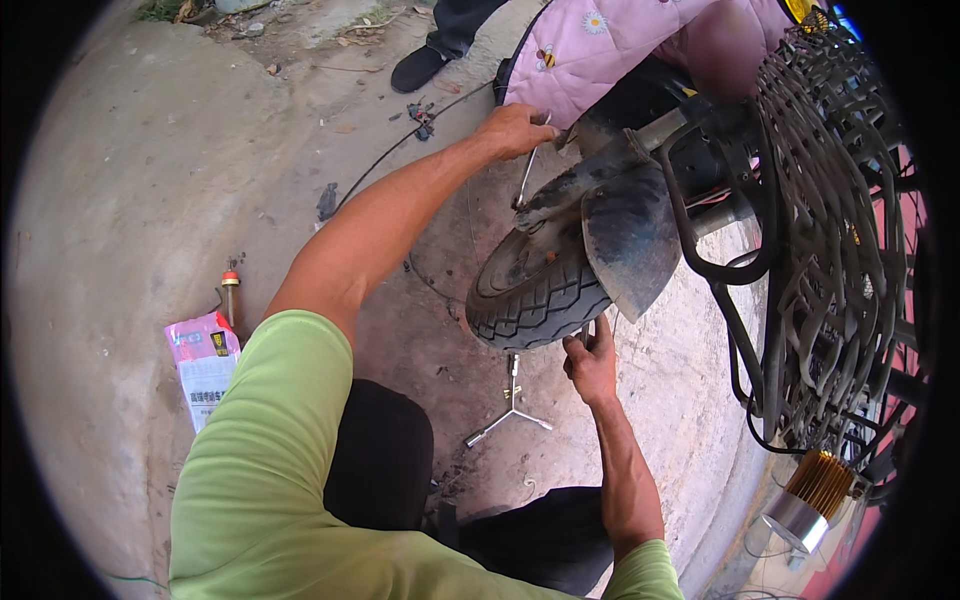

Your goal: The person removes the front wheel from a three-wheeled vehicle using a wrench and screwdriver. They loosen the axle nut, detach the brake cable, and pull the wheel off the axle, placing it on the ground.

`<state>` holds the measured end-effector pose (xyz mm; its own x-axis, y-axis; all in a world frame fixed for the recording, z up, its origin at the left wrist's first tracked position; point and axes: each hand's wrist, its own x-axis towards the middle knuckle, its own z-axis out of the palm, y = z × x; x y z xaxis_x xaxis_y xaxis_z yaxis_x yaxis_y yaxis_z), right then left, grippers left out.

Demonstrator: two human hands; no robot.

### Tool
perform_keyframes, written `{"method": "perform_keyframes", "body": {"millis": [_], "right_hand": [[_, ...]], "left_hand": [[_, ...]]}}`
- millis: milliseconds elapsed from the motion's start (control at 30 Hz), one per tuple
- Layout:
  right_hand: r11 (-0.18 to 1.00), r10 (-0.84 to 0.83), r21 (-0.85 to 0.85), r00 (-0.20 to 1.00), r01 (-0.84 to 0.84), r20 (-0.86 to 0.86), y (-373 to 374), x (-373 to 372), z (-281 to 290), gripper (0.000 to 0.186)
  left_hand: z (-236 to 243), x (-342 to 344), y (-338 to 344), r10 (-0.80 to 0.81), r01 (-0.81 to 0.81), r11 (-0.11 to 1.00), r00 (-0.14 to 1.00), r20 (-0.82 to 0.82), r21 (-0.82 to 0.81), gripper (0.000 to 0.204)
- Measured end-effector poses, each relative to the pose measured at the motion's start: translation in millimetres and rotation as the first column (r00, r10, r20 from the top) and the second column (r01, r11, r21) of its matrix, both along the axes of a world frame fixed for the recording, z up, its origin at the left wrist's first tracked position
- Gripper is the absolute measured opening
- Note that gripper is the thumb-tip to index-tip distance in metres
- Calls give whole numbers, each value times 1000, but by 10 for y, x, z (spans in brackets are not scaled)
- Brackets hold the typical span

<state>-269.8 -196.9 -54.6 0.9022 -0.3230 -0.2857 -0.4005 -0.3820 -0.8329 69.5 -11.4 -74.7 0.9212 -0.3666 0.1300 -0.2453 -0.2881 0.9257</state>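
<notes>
My left hand [512,130] grips the upper end of a long metal wrench [526,175], whose lower end meets the fork by the front wheel of a two-wheeler, above the treaded tyre [535,310]. My right hand [592,355] is closed at the lower right of the tyre, beside the dirty mudguard [635,240]; what its fingers hold is too hidden to name. A three-way socket wrench [513,410] lies on the ground below the tyre, with small brass-coloured pieces beside it.
A pink quilted cover [620,30] hangs over the vehicle, with a battered black wire basket [820,240] and a ribbed lamp [810,500] at right. A person's dark shoe [415,70] stands at the top. A pink packet [200,355] and a small bottle [230,295] lie left on the concrete.
</notes>
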Motion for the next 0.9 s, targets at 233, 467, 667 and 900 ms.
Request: {"method": "perform_keyframes", "body": {"millis": [233,467,667,900], "right_hand": [[999,5,-36,1000,-5,-18,-40,-11,-29,66],[1000,14,-16,999,-15,-29,-128,-39,-34,75],[1000,-1,-22,999,1,-38,-116,-43,-40,76],[999,0,-38,999,-2,-35,-129,-71,-15,78]], "left_hand": [[-1396,-554,130,43,-159,984,629,-776,-75,33],[-871,-1888,919,-116,41,992,684,-720,-121,43],[271,-2035,995,-262,227,955,947,-187,-189,45],[344,-467,65,56,-28,996,938,343,-87,42]]}}
